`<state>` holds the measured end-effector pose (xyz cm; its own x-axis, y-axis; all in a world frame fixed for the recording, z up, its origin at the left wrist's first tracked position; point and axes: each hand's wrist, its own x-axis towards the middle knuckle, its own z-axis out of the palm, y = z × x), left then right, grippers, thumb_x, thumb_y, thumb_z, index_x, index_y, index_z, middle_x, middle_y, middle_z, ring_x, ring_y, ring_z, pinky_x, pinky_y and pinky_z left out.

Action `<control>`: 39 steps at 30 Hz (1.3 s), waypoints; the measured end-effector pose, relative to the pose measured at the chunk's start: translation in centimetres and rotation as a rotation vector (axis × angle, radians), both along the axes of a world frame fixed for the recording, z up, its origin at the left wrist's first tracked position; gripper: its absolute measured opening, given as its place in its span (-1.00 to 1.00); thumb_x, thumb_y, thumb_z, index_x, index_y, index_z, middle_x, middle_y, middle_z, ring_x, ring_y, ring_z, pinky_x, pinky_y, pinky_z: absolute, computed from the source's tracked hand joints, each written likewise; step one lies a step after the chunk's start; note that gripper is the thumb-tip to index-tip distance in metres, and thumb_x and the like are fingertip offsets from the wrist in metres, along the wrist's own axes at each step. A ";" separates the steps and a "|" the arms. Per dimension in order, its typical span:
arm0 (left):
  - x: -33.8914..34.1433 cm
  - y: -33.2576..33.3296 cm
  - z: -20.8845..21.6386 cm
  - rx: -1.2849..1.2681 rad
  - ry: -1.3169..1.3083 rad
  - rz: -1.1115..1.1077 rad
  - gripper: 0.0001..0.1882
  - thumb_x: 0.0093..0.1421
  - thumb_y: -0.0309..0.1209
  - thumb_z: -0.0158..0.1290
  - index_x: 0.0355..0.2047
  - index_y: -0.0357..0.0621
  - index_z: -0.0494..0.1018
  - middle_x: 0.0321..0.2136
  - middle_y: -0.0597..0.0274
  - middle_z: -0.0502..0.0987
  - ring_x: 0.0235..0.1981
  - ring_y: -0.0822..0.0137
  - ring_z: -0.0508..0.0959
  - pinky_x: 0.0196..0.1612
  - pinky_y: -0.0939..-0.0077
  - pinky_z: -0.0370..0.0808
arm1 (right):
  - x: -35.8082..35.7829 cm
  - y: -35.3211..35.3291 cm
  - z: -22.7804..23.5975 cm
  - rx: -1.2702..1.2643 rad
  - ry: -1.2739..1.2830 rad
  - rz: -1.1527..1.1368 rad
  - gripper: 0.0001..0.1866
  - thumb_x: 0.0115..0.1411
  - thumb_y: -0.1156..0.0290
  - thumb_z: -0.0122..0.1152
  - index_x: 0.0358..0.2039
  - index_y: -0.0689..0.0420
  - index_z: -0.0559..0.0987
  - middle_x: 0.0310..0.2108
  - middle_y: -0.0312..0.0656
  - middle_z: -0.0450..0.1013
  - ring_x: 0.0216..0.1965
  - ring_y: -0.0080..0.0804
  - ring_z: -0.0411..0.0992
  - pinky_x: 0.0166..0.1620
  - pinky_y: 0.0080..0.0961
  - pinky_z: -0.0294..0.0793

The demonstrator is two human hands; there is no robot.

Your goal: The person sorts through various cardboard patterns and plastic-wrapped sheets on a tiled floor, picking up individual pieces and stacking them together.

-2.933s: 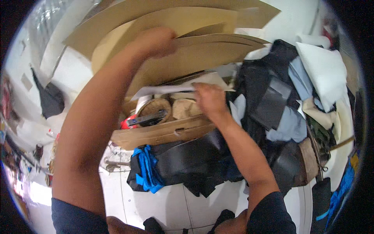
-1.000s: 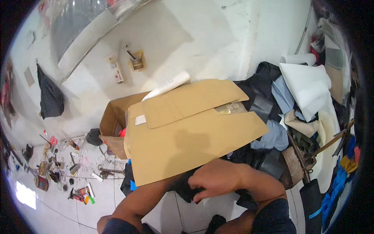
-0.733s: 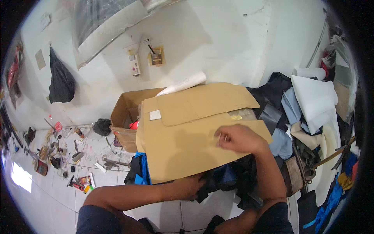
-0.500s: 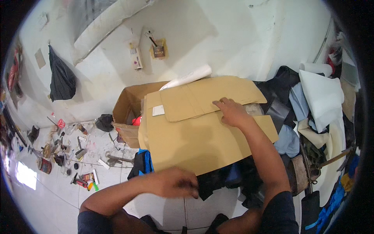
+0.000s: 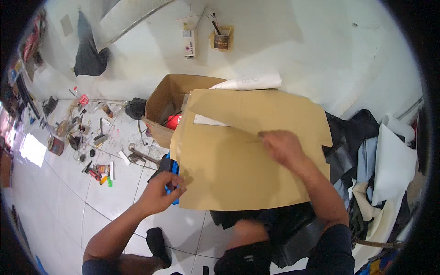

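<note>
Large tan card sheets (image 5: 229,183) lie stacked in front of me, and a smaller tan piece (image 5: 256,107) rests across the upper part. My right hand (image 5: 284,149) is over the stack, its fingers closed in a pinch at the near edge of the smaller piece. A strip of white paper (image 5: 211,120) shows along that edge. By the stack's lower left corner is my left hand (image 5: 160,195), fingers loosely bent and apart, with nothing visible in them. Whether its fingertips touch the sheet is unclear.
Behind the stack stand an open cardboard box (image 5: 158,105) and a white roll (image 5: 252,81). Tools and small items, among them a hammer (image 5: 101,135), litter the tiled floor at left. Black material (image 5: 293,229) lies underneath; fabrics and white sheets (image 5: 396,160) pile up at right.
My left hand has moved left to the stack's lower left corner. The smaller piece has shifted over the stack, with my right hand still at its near edge. The view has turned.
</note>
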<state>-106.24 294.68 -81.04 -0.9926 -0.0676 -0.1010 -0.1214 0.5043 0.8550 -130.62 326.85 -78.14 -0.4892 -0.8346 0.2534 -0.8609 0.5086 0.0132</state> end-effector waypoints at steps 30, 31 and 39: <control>13.8 10.7 -2.3 1.010 0.210 1.101 -0.47 0.09 -0.56 -0.09 0.11 -0.06 0.17 -0.02 0.09 0.38 -0.05 0.15 0.49 -0.12 0.14 0.55 | -4.9 8.7 2.9 -0.139 -0.249 -0.506 -0.64 0.18 0.28 0.01 -0.02 0.07 0.51 -0.16 0.01 0.50 -0.13 -0.03 0.48 -0.08 -0.14 0.45; 13.6 11.0 -2.9 1.025 0.204 1.062 -0.47 0.10 -0.52 -0.10 0.12 -0.06 0.16 -0.01 0.10 0.37 -0.01 0.12 0.46 -0.09 0.08 0.52 | -3.6 8.3 3.0 -0.172 -0.233 -0.445 -0.65 0.18 0.28 0.01 -0.04 0.07 0.51 -0.15 0.01 0.50 -0.13 -0.04 0.48 -0.10 -0.14 0.46; 11.1 13.5 -4.5 1.439 0.293 0.717 -0.40 0.25 -0.14 -0.06 0.25 0.00 0.08 0.13 0.10 0.28 0.10 0.12 0.37 0.04 0.10 0.41 | 13.7 -1.4 3.9 -0.228 -0.726 0.278 -0.43 0.21 0.18 0.04 0.23 0.02 0.29 0.08 0.14 0.35 0.06 0.10 0.36 0.14 -0.12 0.31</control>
